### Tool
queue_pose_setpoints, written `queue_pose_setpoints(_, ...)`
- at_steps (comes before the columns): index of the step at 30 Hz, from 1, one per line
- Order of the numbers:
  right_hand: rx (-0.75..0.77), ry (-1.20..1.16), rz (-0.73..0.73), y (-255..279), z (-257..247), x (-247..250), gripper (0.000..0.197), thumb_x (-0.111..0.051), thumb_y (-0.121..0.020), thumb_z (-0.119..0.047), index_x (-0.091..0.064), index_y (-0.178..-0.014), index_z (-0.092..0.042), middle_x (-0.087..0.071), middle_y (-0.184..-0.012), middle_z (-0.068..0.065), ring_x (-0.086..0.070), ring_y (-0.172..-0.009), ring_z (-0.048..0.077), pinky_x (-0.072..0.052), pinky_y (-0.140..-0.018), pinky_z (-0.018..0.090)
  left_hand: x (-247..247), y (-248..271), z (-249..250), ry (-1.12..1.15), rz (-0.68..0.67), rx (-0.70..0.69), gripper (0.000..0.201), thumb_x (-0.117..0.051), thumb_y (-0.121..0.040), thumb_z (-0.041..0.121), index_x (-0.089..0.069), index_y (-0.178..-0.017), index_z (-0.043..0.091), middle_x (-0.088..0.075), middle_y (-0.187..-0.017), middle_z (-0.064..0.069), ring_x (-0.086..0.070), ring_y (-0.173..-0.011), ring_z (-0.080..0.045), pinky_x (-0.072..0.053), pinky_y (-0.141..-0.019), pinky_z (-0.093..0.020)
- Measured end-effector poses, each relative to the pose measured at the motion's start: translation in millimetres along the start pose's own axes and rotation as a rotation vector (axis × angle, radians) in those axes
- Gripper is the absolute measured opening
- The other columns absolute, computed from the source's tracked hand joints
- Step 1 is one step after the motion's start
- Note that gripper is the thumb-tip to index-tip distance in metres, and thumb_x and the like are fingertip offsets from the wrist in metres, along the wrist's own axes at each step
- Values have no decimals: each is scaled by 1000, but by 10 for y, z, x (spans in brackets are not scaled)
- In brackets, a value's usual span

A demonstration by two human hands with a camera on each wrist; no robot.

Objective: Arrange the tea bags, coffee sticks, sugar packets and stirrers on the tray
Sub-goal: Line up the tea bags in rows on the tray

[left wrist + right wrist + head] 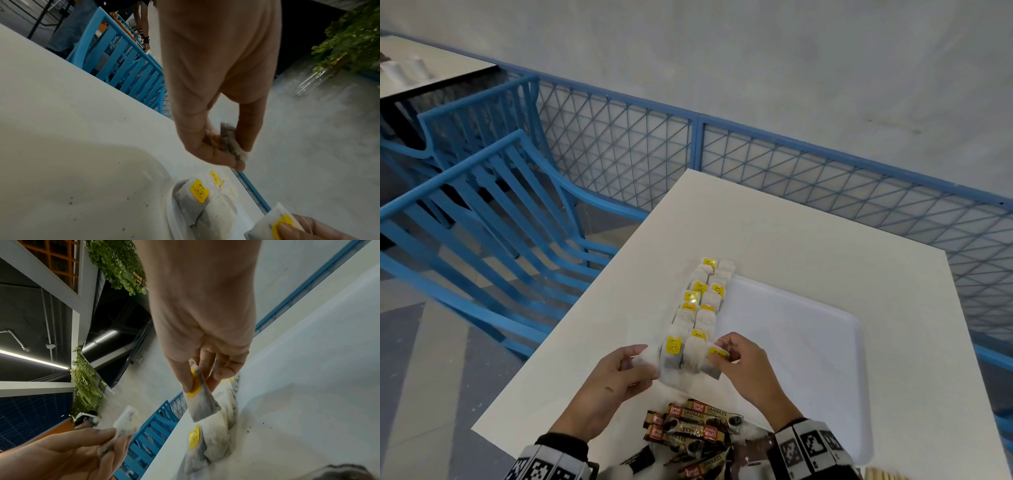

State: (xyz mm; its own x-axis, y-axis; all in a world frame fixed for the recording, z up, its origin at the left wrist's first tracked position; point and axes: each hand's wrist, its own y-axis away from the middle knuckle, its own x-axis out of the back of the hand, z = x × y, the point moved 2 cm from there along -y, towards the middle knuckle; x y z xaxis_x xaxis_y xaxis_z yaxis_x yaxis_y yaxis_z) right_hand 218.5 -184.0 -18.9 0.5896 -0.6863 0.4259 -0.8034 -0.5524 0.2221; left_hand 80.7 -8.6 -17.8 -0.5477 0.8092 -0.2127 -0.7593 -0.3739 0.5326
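A white tray (798,346) lies on the white table (774,233). Several white tea bags with yellow tags (702,301) lie in two rows along the tray's left rim. My left hand (647,363) holds a tea bag (645,359) just left of the near end of the rows; in the left wrist view this bag (230,142) sits pinched between thumb and fingers. My right hand (722,356) pinches another tea bag (714,361) by its yellow tag at the rows' near right end. In the right wrist view that bag (202,400) hangs above the lying ones.
A heap of brown coffee sticks (695,428) lies at the table's near edge between my wrists. Pale wooden stirrers (887,474) show at the bottom right. Blue chairs (482,212) stand left of the table and a blue mesh fence (791,164) runs behind it.
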Motion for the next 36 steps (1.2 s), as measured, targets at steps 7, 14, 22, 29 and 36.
queue_pose_setpoints(7, 11, -18, -27, -18, 0, -32, 18, -66, -83, -17, -55, -73, -26, -56, -67, -8, -45, -55, -2, -39, -57, 8, -29, -6, 26, 74, -82, 3, 6, -55, -85, -7, -60, -85, -4, -66, -84, -14, -69, -88, -20, -58, -72, -25)
queue_pose_setpoints(14, -2, -3, -58, -15, 59, -51, 19, -66, -83, -17, -55, -72, -28, -58, -71, -2, -45, -61, 8, -39, -58, 10, -21, -14, 10, 91, -97, -48, 26, -71, -78, 19, -65, -92, -2, -64, -88, -13, -66, -91, -21, -57, -78, -27)
queue_pose_setpoints(22, -41, 61, -115, -44, 91, -89, 21, -66, -83, -18, -55, -72, -30, -62, -77, -1, -51, -69, 9, -43, -63, 14, -8, -84, -11, -262, 32, -219, 12, -78, -74, 21, -73, -80, 11, -69, -82, -1, -61, -80, -14, -44, -77, -21)
queue_pose_setpoints(29, -54, 83, -189, -140, 107, -149, 27, -68, -80, -8, -56, -69, -29, -60, -67, -4, -56, -62, 11, -47, -60, 16, -62, -353, -66, -517, -32, -246, 14, -73, -80, 20, -67, -85, 8, -67, -65, 2, -55, -61, -3, -41, -64, -19)
queue_pose_setpoints(36, -35, 166, -236, -245, 67, -283, 10, -69, -79, -7, -62, -83, -12, -56, -67, -7, -55, -60, 9, -48, -64, 22, -82, -642, -154, -771, -78, -210, 42, -74, -68, 38, -66, -84, -1, -53, -66, 0, -45, -62, -12, -36, -62, -21)
